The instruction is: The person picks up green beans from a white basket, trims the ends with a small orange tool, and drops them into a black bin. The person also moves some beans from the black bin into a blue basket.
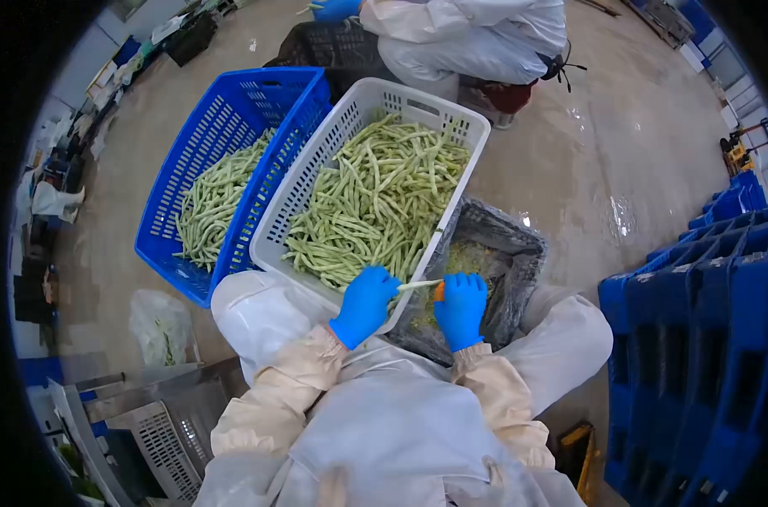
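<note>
In a blue glove, my left hand point(365, 304) is closed on one end of a pale green bean point(416, 286) that points to the right. My right hand point(462, 313), also gloved in blue, is curled around a small orange object point(440, 291) at the bean's other end; its kind is mostly hidden by the fingers. Just beyond my left hand stands a white crate point(261, 247) heaped with green beans point(375, 203). A dark lined crate point(529, 245) with green scraps point(468, 258) on its bottom sits under and beyond my right hand.
Left of the white crate, a blue crate point(168, 182) holds more beans. Another person point(477, 42) sits across from me beside a black crate point(329, 46). Blue pallets point(688, 338) stand at the right. A clear plastic bag point(160, 325) lies on the wet floor at the left.
</note>
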`<state>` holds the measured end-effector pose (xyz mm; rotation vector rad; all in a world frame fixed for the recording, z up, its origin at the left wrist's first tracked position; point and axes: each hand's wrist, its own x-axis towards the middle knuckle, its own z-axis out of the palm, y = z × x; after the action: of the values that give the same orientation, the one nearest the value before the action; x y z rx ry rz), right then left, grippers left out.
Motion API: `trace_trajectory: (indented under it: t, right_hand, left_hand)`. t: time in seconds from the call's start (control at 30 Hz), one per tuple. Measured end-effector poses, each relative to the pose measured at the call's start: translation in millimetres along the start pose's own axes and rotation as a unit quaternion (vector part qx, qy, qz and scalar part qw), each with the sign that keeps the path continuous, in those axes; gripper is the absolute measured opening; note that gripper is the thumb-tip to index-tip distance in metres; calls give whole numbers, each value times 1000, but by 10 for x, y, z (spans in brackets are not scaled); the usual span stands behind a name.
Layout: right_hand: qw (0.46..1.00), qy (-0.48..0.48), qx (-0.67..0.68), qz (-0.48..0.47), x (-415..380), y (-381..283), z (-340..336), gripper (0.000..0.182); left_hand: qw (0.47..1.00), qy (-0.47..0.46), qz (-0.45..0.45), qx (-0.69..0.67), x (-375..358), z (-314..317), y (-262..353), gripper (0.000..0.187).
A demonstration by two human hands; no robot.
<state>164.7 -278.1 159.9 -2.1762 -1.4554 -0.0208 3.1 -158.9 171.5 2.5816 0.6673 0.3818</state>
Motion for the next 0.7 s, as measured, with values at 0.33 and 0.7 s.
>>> trace_trajectory:
  t: [0.33, 0.7]
  right_hand:
    - [584, -161, 760, 234, -38, -46, 27, 21]
    - [697, -287, 636, 164, -250, -64, 266, 18]
  left_hand:
    - [836, -78, -212, -500, -146, 213, -20, 16]
    - [751, -111, -293, -581, -213, 138, -12, 20]
